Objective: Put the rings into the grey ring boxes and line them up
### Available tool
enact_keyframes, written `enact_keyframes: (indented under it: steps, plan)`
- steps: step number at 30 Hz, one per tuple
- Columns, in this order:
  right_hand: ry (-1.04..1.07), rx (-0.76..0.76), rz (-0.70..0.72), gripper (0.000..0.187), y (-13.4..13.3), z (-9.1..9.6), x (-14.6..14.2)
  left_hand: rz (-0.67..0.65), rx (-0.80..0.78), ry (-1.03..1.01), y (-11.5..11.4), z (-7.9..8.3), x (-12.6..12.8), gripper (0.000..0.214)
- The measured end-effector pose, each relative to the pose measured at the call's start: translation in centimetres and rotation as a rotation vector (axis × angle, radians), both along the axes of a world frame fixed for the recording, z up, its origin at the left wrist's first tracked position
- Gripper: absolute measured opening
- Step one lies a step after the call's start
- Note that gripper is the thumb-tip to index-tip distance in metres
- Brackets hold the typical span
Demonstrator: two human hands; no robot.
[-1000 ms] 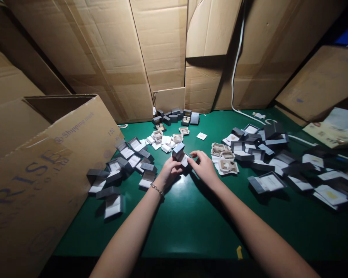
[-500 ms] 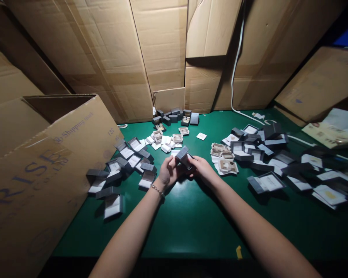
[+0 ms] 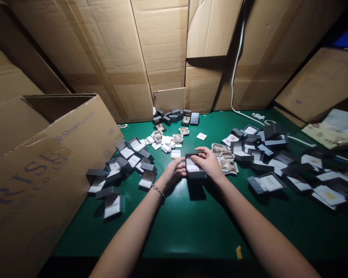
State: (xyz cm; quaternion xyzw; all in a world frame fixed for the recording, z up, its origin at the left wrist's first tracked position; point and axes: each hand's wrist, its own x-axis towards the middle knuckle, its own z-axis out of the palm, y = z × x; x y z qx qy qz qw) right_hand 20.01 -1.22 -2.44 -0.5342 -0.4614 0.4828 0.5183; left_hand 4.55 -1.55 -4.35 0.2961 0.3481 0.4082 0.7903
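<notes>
Pinching an open dark box at its right side with the right hand, just above the green surface, with thumb over the white lining. Curling the left hand at its left edge, with grip impossible to tell. Lying just beyond: a small white card.

Head view near above green table, facing forward, down; right edge seemingly blurred.

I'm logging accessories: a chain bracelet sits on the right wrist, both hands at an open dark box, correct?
Wrong wrist: the head view shows the chain bracelet on the left. The left hand and right hand are at the open dark box.
</notes>
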Motion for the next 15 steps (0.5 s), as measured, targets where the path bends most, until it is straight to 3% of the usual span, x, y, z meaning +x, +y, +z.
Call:
enact_keyframes:
  steps: [6, 11, 15]
  plan:
    - [-0.228, 0.071, 0.102, 0.030, -0.41, -0.24, -0.38, -0.007, 0.220, 0.211, -0.29, -0.34, 0.62, 0.021]
    - [-0.287, 0.024, 0.200, 0.028, -0.56, -0.26, -0.44, 0.139, 0.218, 0.195, -0.13, -0.60, 0.87, 0.028]
    - [-0.283, 0.112, 0.242, 0.029, -0.75, -0.48, -0.68, 0.237, 0.233, 0.238, 0.04, -0.82, 0.92, 0.031]
